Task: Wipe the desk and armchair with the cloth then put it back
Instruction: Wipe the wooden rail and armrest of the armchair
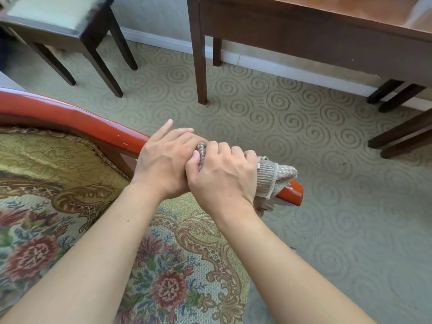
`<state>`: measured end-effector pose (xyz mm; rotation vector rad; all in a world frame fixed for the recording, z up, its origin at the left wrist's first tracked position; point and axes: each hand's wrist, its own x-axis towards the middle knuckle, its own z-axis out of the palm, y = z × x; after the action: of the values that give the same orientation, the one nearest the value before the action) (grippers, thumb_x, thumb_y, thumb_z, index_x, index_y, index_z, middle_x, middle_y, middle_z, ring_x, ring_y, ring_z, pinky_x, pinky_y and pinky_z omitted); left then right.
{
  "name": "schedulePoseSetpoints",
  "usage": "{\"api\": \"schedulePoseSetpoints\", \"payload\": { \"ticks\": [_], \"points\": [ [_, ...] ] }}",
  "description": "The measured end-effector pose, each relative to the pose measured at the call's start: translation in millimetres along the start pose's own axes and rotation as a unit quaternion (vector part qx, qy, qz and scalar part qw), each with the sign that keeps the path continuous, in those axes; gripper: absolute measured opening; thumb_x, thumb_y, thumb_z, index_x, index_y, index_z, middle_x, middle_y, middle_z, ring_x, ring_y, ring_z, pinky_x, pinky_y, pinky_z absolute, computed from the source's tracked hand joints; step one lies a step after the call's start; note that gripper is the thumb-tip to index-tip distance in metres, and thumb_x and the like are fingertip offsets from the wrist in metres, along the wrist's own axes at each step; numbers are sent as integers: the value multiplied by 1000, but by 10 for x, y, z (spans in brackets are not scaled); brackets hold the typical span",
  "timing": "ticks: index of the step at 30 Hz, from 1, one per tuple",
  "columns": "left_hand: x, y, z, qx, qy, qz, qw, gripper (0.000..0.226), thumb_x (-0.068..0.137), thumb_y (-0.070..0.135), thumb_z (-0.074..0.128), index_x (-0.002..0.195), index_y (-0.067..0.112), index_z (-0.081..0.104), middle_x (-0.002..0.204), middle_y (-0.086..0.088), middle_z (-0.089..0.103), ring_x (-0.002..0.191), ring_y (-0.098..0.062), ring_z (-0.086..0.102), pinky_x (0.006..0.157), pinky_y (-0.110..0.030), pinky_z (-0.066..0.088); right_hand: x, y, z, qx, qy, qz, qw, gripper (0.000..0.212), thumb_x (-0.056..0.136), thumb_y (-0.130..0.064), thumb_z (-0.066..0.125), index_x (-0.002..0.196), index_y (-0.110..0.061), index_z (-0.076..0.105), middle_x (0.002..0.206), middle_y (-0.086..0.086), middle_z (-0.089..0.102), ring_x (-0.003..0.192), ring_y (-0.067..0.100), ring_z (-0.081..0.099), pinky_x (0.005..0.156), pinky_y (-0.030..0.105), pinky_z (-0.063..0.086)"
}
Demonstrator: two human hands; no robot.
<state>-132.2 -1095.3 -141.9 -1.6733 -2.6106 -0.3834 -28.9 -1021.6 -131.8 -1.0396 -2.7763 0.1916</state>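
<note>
Right hand [224, 174]: fingers curled round the cloth [275, 176], a beige ribbed knit bunched over the armchair's [77, 120] glossy red-orange armrest. Left hand [163, 160]: touching the right, fingers bent over the same cloth, index finger raised. Near left: floral tapestry seat [42, 230]. Floor: pale green carpet [304, 136] with spiral pattern, open to the right. Far right: brown wooden desk [304, 26]. Far left: dark stool [58, 26].

Red-lacquered armrest [77, 120], beige cloth [273, 176], floral seat [70, 230] (green swirl-patterned carpet [304, 127]).
</note>
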Motion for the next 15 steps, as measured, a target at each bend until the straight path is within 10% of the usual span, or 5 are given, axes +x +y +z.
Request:
{"api": "schedulePoseSetpoints", "payload": {
  "ticks": [8, 15],
  "points": [
    [16, 24, -36, 1, -26, -12, 1000, 75, 48, 90, 64, 94, 31, 59, 98, 14, 67, 109, -13, 62, 121, -36, 22, -487, 1012, -55, 86, 51, -9, 995, 52, 96, -53, 39, 127, -15, 58, 115, 2, 62, 105, 29, 56, 98, 47, 39],
    [25, 7, 21, -8, -2, -26, 1000, 71, 47, 88, 63, 87, 30, 57, 85, 13, 65, 92, -13, 64, 117, -32, 26, -321, 634, -22, 60, 83, 95, 990, 36, 94, -45, 39, 100, -17, 61, 95, 2, 63, 92, 30, 56, 92, 48, 38]
  ]
}}
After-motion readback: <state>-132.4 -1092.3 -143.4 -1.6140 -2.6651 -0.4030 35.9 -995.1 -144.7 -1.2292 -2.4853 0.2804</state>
